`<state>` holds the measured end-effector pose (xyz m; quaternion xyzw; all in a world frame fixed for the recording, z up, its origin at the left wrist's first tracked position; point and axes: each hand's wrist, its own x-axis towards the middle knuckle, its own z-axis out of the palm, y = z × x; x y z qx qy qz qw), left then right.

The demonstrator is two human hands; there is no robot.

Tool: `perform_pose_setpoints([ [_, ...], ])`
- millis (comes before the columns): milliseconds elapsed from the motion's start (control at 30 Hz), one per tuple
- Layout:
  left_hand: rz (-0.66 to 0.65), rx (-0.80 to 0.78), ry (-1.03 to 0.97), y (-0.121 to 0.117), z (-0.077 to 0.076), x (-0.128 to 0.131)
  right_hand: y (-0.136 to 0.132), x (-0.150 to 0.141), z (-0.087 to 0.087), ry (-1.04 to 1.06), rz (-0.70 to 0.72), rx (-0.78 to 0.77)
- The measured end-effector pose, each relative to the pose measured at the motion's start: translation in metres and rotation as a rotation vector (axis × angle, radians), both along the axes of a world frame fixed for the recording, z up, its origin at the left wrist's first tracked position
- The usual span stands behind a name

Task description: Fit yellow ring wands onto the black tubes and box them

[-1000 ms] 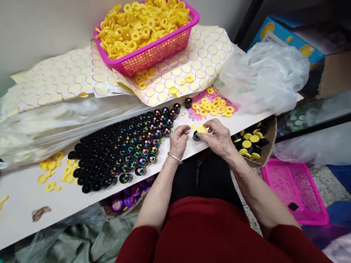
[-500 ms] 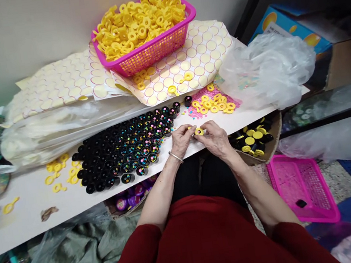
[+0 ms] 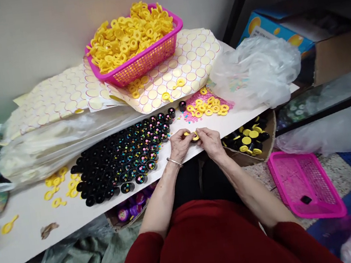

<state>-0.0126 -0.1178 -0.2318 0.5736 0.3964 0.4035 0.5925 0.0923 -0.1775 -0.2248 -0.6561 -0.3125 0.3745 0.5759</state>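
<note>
My left hand (image 3: 180, 144) and my right hand (image 3: 208, 140) meet at the white table's front edge (image 3: 76, 215), fingers pinched together on one small black cup with a yellow ring lid (image 3: 193, 136). Just left of my hands lies a dense block of small black cups (image 3: 123, 158), many holding coloured beads. Behind my hands, loose yellow rings (image 3: 208, 107) rest on a patch of pink beads. A lone black cup (image 3: 182, 105) stands beside them.
A pink basket (image 3: 139, 62) heaped with yellow rings sits on sticker sheets (image 3: 186, 67) at the back. A clear plastic bag (image 3: 257, 72) lies right. A box of capped cups (image 3: 248, 138) sits below the table; an almost empty pink basket (image 3: 305, 185) is on the floor.
Both hands have drawn closer together over the cup and ring, and the yellow ring is now mostly covered by my fingers. The camera view has shifted slightly.
</note>
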Motion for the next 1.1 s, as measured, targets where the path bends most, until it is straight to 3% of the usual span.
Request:
perform_pose_setpoints([
  [267,-0.04,-0.097,0.031,-0.002,0.002,0.004,0.004,-0.007,0.001,-0.121,-0.038,0.0],
  [600,0.043,-0.119,0.053,-0.004,-0.008,0.009,0.006,-0.013,-0.001,0.058,-0.065,-0.096],
  [767,0.1,-0.205,-0.018,-0.008,-0.005,0.008,0.005,-0.014,-0.003,0.04,-0.054,-0.1],
  [867,-0.028,-0.143,-0.03,-0.012,-0.002,0.001,0.001,-0.014,-0.003,0.082,-0.073,-0.046],
  [967,-0.164,0.027,-0.01,-0.022,-0.002,-0.005,-0.008,-0.017,0.001,0.241,-0.162,0.024],
  [1100,-0.159,0.236,0.093,-0.05,0.0,-0.009,-0.043,-0.027,0.014,0.515,-0.19,0.041],
])
